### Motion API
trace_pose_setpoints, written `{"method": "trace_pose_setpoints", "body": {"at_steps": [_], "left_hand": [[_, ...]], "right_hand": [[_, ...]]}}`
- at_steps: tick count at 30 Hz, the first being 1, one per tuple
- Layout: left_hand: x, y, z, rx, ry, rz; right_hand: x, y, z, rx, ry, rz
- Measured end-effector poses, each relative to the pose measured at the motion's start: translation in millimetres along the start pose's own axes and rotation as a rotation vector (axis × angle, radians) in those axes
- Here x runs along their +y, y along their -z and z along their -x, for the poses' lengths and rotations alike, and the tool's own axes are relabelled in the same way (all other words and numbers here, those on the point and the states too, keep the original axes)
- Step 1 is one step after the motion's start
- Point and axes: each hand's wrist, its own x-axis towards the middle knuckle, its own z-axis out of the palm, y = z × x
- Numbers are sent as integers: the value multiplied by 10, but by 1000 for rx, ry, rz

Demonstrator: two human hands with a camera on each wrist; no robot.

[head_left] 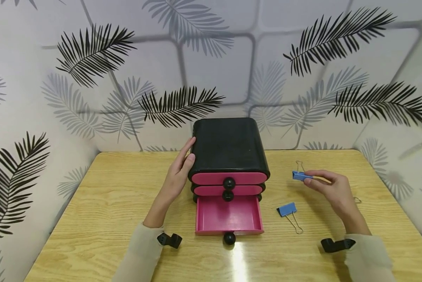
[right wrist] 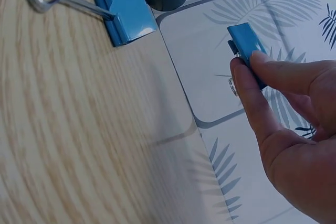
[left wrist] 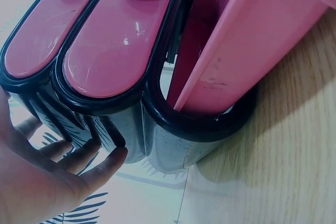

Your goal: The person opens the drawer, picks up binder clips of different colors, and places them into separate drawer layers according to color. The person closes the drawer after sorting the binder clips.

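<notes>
A small black drawer cabinet with pink drawer fronts stands mid-table. Its lowest pink drawer is pulled out, while the two above are closed. My left hand rests against the cabinet's left side; in the left wrist view its fingers lie extended along the black wall. Over to the right, my right hand pinches a blue binder clip between thumb and fingers, above the table. Another blue binder clip lies on the table between the open drawer and that hand.
A wire loop shows beside the right wrist; the rest of it is hidden behind the arm. The wooden table meets a leaf-patterned backdrop behind the cabinet. Each drawer has a round black knob.
</notes>
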Motion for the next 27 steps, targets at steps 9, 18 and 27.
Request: {"method": "trace_pose_setpoints", "body": {"at_steps": [9, 18, 27], "left_hand": [[-1, 7, -4, 1, -1, 6], [137, -21, 7, -10, 28, 2], [414, 4, 50, -12, 51, 3]], "right_hand": [[-152, -90, 2, 65, 74, -19], [-227, -168, 28, 160, 164, 88], [-203, -173, 121, 130, 211, 115]]}}
